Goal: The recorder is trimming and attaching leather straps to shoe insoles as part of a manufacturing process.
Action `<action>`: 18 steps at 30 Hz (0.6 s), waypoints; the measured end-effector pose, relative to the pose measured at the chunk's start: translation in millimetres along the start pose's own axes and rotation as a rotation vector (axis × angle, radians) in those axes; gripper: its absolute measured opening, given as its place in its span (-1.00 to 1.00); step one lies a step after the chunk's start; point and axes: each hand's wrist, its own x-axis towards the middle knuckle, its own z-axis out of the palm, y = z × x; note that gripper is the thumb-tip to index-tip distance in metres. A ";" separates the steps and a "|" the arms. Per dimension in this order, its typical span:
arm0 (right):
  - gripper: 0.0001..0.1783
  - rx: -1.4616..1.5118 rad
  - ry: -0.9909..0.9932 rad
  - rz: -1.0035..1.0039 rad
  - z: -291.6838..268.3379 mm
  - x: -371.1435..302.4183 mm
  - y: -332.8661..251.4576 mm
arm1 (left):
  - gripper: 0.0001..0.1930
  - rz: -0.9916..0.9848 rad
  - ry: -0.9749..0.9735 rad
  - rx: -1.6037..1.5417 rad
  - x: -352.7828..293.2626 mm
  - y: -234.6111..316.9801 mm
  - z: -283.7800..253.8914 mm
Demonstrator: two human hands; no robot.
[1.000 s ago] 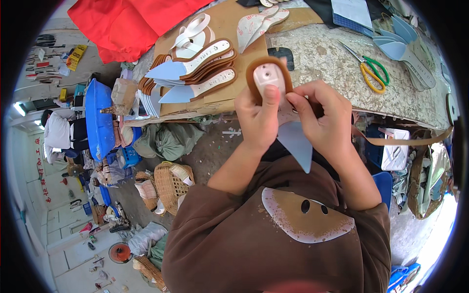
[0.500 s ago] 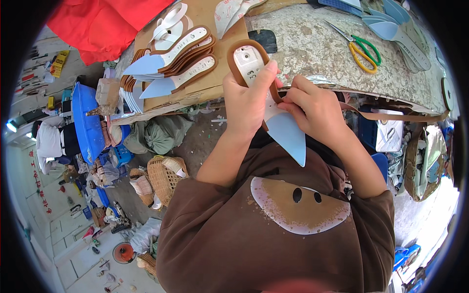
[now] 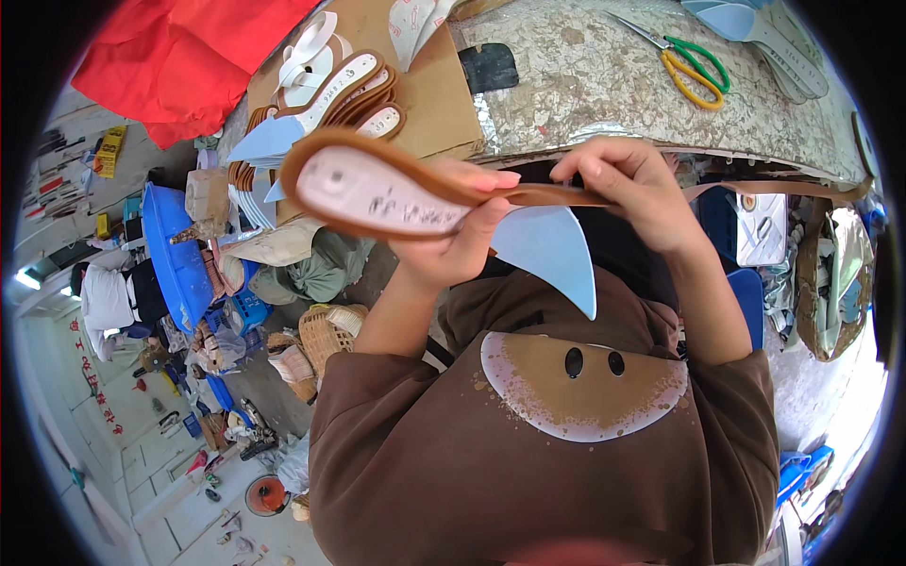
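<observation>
The left hand [image 3: 447, 247] is pinching a brown-edged shoe insole [image 3: 373, 193] mid-length, holding it aloft before the counter [image 3: 566, 85], its pale-blue toe pointing towards the shirt [image 3: 566, 491]. The right hand [image 3: 630, 196] is curling at the brown strip [image 3: 552, 195]; whether it is pinching, I cannot tell. Good handling here is probably meaning steady, light tension, keeping the strip flat and untwisted, and bracing the insole firmly without bending it.
</observation>
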 end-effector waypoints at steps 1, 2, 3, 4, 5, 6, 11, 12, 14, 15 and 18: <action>-0.71 0.003 -0.002 0.034 8.0 -5.8 -2.7 | -0.75 0.043 0.008 0.074 -2.9 3.8 0.0; -0.72 0.003 -0.004 0.064 15.4 -10.5 -5.4 | -0.75 0.091 0.016 0.148 -3.0 6.5 0.2; -0.73 -0.008 0.046 -0.053 23.4 -15.1 2.2 | -0.73 0.172 0.008 0.231 -1.6 6.9 -0.9; -0.73 -0.214 0.098 -0.147 28.0 -18.9 -2.8 | -0.73 0.172 0.008 0.229 0.5 7.3 -0.3; -0.73 -0.349 0.134 -0.247 32.2 -18.4 -4.5 | -0.72 0.219 0.012 0.271 2.5 7.9 1.3; -0.72 -0.485 0.171 -0.346 34.7 -17.9 -5.7 | -0.71 0.268 0.015 0.311 3.8 7.9 2.8; -0.86 -0.583 0.044 -0.144 15.0 -2.9 -12.8 | -0.75 -0.021 0.093 0.199 -4.0 -3.0 14.7; -0.89 -0.585 0.011 -0.064 12.0 0.0 -13.5 | -0.76 -0.082 0.030 0.205 -3.7 -6.4 14.8; -0.90 -0.599 0.029 -0.096 11.5 3.7 -4.7 | -0.75 -0.287 -0.131 0.243 -0.3 -10.6 8.3; -0.88 -0.612 0.039 -0.130 10.8 5.0 1.4 | -0.75 -0.285 -0.134 0.237 1.6 -12.6 10.0; -0.88 -0.591 0.101 -0.169 8.6 7.6 20.2 | -0.75 -0.307 -0.157 0.264 6.0 -15.5 11.0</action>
